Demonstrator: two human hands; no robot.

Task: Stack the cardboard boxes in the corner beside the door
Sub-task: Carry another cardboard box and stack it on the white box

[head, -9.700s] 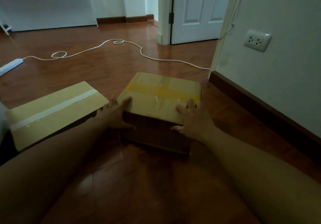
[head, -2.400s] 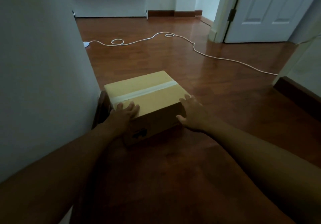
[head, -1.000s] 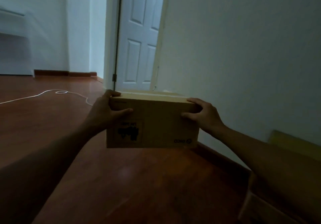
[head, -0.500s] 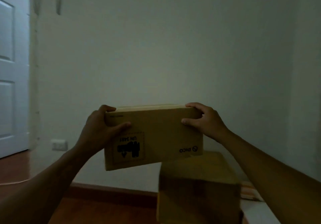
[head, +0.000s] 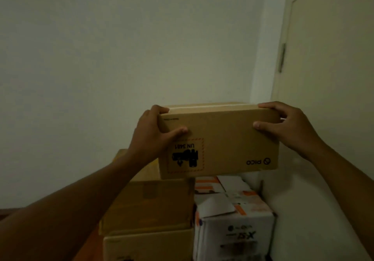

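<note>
I hold a brown cardboard box (head: 224,139) in the air, its printed label upside down and pale tape along its top. My left hand (head: 150,137) grips its left end and my right hand (head: 287,127) grips its right end. Just below it stands a stack of two brown boxes: an upper box (head: 149,204) resting on a lower box (head: 145,246). The held box hangs above the upper box's right part, apart from it. The corner of the room is behind it.
A white box (head: 234,226) with orange tape and a loose flap stands on the floor right of the brown stack, against the wall. A pale door (head: 327,58) with a hinge fills the right side. Plain wall spans the left and centre.
I have carried the box to the right and nearer the corner. The brown stack and the white box have come into fuller view beneath it, and the door on the right has appeared.
</note>
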